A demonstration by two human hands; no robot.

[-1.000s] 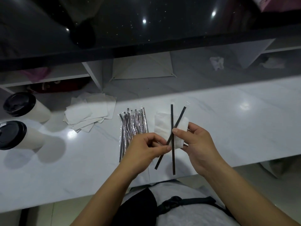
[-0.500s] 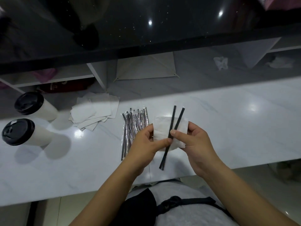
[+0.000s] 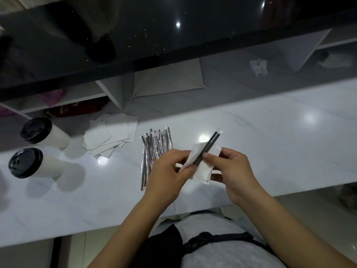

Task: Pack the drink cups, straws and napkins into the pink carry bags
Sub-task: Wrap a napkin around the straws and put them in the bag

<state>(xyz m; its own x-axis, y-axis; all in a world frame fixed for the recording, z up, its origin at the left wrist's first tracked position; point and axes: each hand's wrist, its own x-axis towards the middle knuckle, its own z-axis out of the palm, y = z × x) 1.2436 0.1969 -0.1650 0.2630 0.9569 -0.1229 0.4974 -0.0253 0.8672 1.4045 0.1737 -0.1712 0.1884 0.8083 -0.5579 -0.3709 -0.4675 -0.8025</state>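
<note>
Left hand (image 3: 170,171) and right hand (image 3: 233,171), fingers curled, pinched a white napkin (image 3: 202,172) with two black straws (image 3: 209,145) between fingertips. Straw bundle (image 3: 154,149) lay just beyond left fingers, cups (image 3: 48,136) farther left.

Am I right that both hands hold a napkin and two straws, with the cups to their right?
Not quite: in the head view the cups stand to their left. The left hand and right hand do hold the napkin and two straws.
</note>
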